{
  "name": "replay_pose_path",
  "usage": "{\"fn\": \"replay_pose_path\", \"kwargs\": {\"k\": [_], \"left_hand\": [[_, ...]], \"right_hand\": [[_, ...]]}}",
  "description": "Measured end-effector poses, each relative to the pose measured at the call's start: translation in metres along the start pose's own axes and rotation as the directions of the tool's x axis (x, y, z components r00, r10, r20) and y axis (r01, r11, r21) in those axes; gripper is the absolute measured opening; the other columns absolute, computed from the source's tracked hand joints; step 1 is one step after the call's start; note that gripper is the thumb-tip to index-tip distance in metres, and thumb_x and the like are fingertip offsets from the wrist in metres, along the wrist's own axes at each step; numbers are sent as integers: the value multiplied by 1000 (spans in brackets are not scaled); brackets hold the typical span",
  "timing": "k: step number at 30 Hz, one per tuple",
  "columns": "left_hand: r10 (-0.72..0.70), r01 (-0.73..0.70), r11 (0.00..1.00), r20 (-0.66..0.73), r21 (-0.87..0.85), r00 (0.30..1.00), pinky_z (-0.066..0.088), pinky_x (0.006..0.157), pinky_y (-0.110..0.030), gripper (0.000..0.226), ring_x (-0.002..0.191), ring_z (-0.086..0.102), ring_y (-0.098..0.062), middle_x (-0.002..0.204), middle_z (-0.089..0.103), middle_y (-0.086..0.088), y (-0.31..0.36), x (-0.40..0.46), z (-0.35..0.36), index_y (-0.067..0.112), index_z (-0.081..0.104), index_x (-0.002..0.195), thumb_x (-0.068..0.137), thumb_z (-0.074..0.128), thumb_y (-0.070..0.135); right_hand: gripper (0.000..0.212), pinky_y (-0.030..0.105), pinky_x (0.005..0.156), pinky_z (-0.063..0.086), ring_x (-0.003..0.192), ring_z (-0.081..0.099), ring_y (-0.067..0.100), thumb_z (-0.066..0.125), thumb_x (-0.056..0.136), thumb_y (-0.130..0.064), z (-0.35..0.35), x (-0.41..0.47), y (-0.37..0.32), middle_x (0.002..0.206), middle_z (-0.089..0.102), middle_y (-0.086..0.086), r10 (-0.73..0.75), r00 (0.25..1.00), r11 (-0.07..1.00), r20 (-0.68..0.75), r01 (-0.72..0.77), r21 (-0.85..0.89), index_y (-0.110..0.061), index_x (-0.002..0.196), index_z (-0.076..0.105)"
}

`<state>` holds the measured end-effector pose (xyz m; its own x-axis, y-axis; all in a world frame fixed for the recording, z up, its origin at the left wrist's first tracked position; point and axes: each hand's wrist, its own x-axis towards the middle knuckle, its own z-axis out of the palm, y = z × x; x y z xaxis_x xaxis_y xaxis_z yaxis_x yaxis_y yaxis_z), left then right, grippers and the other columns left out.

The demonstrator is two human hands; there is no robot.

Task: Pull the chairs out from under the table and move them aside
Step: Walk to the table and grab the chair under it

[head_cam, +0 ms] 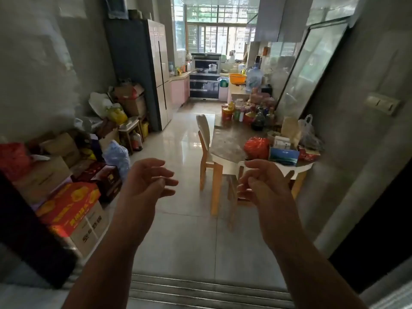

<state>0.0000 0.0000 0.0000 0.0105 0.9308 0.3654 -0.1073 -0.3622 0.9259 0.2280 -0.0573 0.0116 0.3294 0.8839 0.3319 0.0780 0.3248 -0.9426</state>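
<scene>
- The left hand [148,178] is up in the air over the floor [185,237]. Its fingers are loose and spread a little. It holds nothing.
- The right hand [264,182] is up in front of the near end of the bench [227,141]. Its fingers are bent and a bit apart. It holds nothing.
- The bench stands on the right side of the room, against the wall. It has a grey top, a white edge and wooden legs.
- One chair [206,150] sits at the left side of the bench. It has a white back and wooden legs. Its seat is pushed partly under the bench top.
- A second chair [242,166] is at the near end of the bench. The right hand hides most of it. Only a bit of its white back and its wooden legs show.
- The bench top is full of stuff: a red bag [256,147], a blue box [283,156], and jars and bottles [249,113] at the far end.
- Boxes [73,204] and bags are piled along the left wall.
- A tall fridge [151,72] stands behind the pile.
- A big pane of glass [312,68] leans on the right wall.
</scene>
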Motion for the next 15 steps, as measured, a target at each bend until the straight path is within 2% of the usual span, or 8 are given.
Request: {"fn": "replay_pose_path", "kwargs": {"k": [3,6,9,11,15], "left_hand": [[30,-30,999,35,21,999,61,72,-35,39,92,73,-26,95,74,3,-7,41,-51,36,67,99,83,50,5],[9,-10,999,36,52,999,62,71,-32,40,90,74,-24,95,74,1,-20,95,-106,22,63,109,91,45,-9],[-16,15,998,13,56,1000,61,69,-28,37,90,74,-25,98,73,-5,-36,141,-150,15,61,113,91,44,-10],[-37,36,997,0,65,999,61,69,-29,38,90,74,-25,99,72,-9,-48,166,-171,16,61,112,91,44,-10],[-91,92,994,-9,56,996,61,68,-29,42,90,73,-25,97,72,-5,-76,214,-202,24,62,105,93,42,-11]], "right_hand": [[28,22,69,58,78,70,14,47,97,-3,60,26,13,84,72,-6,-9,1000,999,-9,9,33,-25,104,64],[30,23,69,58,80,70,14,47,97,-3,127,57,29,85,72,-7,4,1000,999,-12,-4,36,-26,103,64],[30,24,69,59,80,71,16,47,95,-3,181,88,46,83,72,-7,3,1000,999,-15,-2,49,-26,103,64],[29,26,70,59,80,71,17,48,93,-3,208,107,56,84,71,-4,11,1000,999,-18,-10,41,-24,104,65],[30,29,69,61,79,70,17,46,96,-1,248,147,83,86,71,0,38,999,999,-3,-38,31,-23,105,64]]}}
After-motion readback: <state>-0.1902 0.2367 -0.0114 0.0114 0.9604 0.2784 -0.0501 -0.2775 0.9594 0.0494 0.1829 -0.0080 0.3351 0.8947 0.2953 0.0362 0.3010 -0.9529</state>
